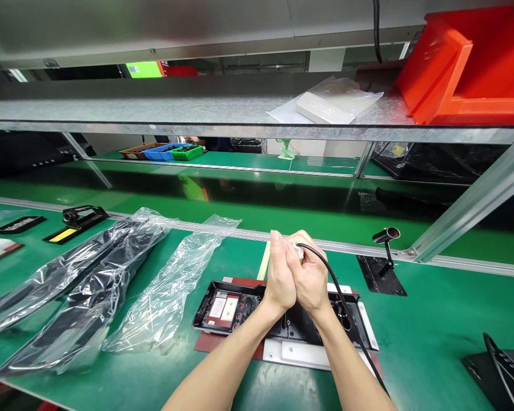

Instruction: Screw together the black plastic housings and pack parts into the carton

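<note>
Both of my hands are pressed together above a long black plastic housing [291, 325]. My right hand [312, 274] is closed around a black cable [332, 274], with a bit of whitish material [298, 250] showing at the cable's end. Against it lies my left hand [279, 274], its fingers closed and the thumb upright; what it grips is hidden by the hands. From there the cable arcs over the housing's right part and runs down past my right forearm. The housing rests in a fixture with white blocks [297, 352] and a dark red base [209, 342].
Clear plastic bags [171, 291], some around long black parts [98, 285], lie at left. A metal tube holder [385, 235] stands at right, near a black part [501, 371]. Overhead, a metal shelf [154, 108] carries a red bin [437, 74].
</note>
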Demonstrator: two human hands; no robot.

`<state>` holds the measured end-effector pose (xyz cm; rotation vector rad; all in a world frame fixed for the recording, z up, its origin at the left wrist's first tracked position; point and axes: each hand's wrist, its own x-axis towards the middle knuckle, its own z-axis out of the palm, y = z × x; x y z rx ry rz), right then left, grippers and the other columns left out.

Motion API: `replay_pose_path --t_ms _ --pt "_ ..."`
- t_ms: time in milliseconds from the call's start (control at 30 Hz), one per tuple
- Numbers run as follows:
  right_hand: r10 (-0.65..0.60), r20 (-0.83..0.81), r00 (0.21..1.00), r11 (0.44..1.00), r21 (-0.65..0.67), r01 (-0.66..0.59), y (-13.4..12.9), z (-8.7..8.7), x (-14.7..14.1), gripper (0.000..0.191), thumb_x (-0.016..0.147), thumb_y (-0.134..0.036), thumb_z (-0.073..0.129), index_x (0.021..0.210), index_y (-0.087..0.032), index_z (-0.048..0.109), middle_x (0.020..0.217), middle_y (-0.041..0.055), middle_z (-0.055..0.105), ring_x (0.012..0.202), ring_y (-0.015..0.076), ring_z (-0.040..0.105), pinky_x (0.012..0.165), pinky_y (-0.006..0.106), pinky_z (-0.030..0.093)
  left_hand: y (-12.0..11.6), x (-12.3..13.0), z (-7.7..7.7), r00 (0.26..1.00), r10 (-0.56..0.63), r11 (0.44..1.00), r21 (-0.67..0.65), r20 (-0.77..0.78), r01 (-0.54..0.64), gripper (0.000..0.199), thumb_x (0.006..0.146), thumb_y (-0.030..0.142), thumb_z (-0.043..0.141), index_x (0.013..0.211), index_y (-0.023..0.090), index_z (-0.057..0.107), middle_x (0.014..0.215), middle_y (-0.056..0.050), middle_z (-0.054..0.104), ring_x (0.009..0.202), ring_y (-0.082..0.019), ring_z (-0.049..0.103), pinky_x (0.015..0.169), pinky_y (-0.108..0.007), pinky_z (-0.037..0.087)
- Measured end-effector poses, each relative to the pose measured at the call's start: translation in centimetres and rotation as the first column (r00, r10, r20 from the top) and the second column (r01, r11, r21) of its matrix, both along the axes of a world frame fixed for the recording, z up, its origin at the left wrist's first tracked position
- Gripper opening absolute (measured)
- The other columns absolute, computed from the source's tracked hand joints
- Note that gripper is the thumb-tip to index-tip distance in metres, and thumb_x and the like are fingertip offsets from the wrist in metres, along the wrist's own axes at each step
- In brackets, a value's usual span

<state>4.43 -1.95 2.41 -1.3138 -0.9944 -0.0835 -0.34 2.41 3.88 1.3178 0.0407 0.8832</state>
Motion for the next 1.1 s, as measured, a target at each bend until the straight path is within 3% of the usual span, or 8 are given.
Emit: replay_pose_path --t_ms 200,367,633,933,1100 --pt "0.004 0.003 1.000 1.000 0.002 -0.004 0.0 -0.1 0.0 0.020 0.096 -0.024 0.060 0.076 -0.022 0.065 0.078 -0.0019 0.055 0.070 0.0123 0.050 0.068 0.029 0.037 0.2 0.1 -0.6 1.000 -0.004 1.000 0.003 0.013 0.004 0.066 0.108 0.058 0.016 0.064 0.021 0.049 0.065 -0.002 0.046 0.063 -0.016 0.045 0.071 -0.032 0.046" --pt "0.025 0.006 1.000 1.000 0.011 -0.025 0.0 0.0 -0.1 0.017 0.096 -0.024 0.061 0.080 -0.022 0.066 0.079 -0.0018 0.055 0.070 0.0120 0.050 0.068 0.028 0.038 0.7 0.1 -1.9 0.994 0.110 0.991 -0.069 -0.026 -0.111 0.059 0.103 0.070 0.027 0.067 0.023 0.031 0.066 0.002 0.032 0.060 -0.014 0.028 0.058 -0.030 0.036" --pt "0.053 0.000 0.999 0.998 0.027 -0.053 0.2 0.0 -0.2 0.018 0.095 -0.023 0.062 0.077 -0.022 0.063 0.079 -0.0016 0.054 0.073 0.0125 0.050 0.069 0.029 0.039 0.8 0.1 -2.4 0.984 0.147 0.986 -0.060 -0.102 -0.154 0.064 0.097 0.080 0.024 0.068 0.023 0.034 0.067 -0.001 0.039 0.063 -0.016 0.037 0.060 -0.031 0.043" --pt "0.036 -0.008 0.999 0.999 0.006 -0.036 0.2 -0.1 -0.4 0.020 0.095 -0.024 0.061 0.075 -0.022 0.062 0.080 -0.0017 0.055 0.074 0.0125 0.052 0.070 0.029 0.041 0.8 -0.1 -1.8 0.995 0.098 0.993 -0.070 -0.016 -0.099 0.059 0.103 0.068 0.030 0.065 0.023 0.038 0.064 0.000 0.039 0.059 -0.015 0.037 0.067 -0.032 0.050" --pt "0.028 -0.015 0.999 1.000 0.002 -0.028 0.2 -0.1 -0.4 0.020 0.095 -0.025 0.062 0.075 -0.022 0.062 0.080 -0.0018 0.055 0.073 0.0123 0.051 0.070 0.029 0.040 1.0 0.0 -2.0 0.995 0.090 0.995 -0.049 -0.034 -0.091 0.063 0.102 0.070 0.024 0.066 0.022 0.041 0.066 -0.001 0.044 0.063 -0.016 0.042 0.066 -0.031 0.045"
